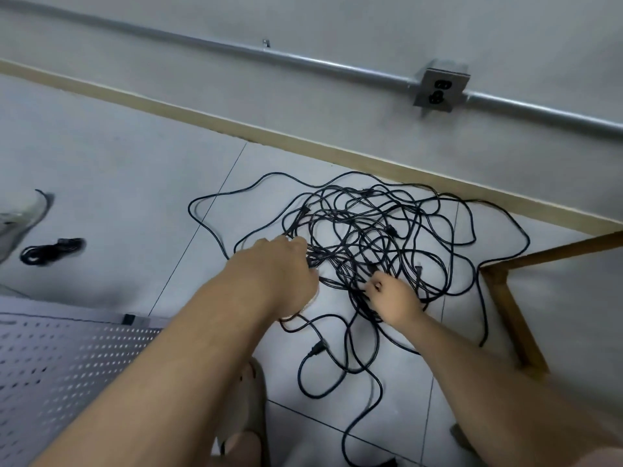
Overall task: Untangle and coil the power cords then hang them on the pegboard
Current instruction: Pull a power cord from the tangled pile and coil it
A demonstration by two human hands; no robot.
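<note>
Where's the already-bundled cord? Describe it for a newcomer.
Start at the grey perforated metal pegboard at lower left. Beyond it, a small black cord bundle lies on the pale tiled floor. Unlike the sprawling black cord tangle by the wall, it's compact and alone.

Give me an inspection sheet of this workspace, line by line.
Surface: pale tiled floor with dark joints.
Job's things: tangled power cords heaped near the wall; one coiled cord lies apart at left; pegboard at lower left.
Clutter: blurred pale shoe at the left edge.
Hands: left hand and right hand both grip strands in the tangle.
Cables: loose loops spread around the heap; a plug lies nearer the person.
Surroundings: wall with conduit, outlet box and baseboard; wooden frame at right.
</note>
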